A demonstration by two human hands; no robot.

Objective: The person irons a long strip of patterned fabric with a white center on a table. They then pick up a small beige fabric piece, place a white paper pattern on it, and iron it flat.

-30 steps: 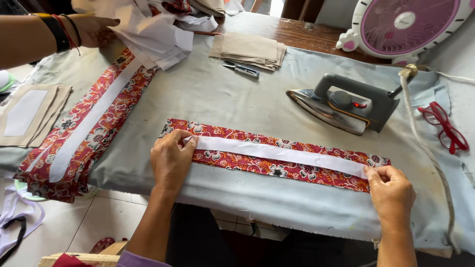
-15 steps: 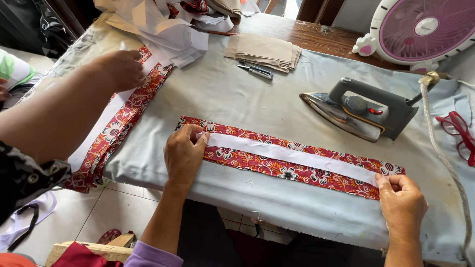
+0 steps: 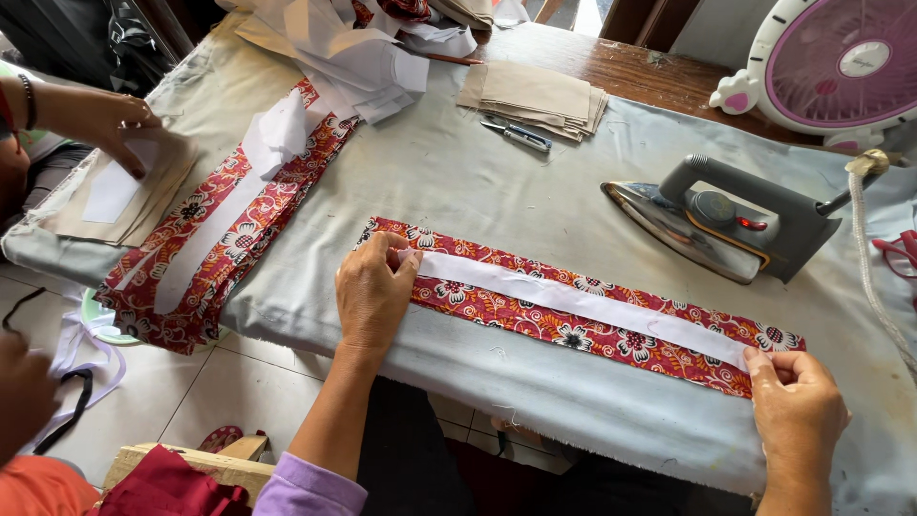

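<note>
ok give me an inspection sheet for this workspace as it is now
surface: grey padded cloth over a wooden table, front edge frayed
job's things: red floral strip lying flat with a white strip along its middle
clutter: iron, snips, beige pieces, second red strip, white cut-offs
grippers: left hand presses the strips' left end; right hand pinches the right end
cables: braided iron cord at right
surroundings: pink fan, another person's hand on beige pieces, tiled floor
</note>
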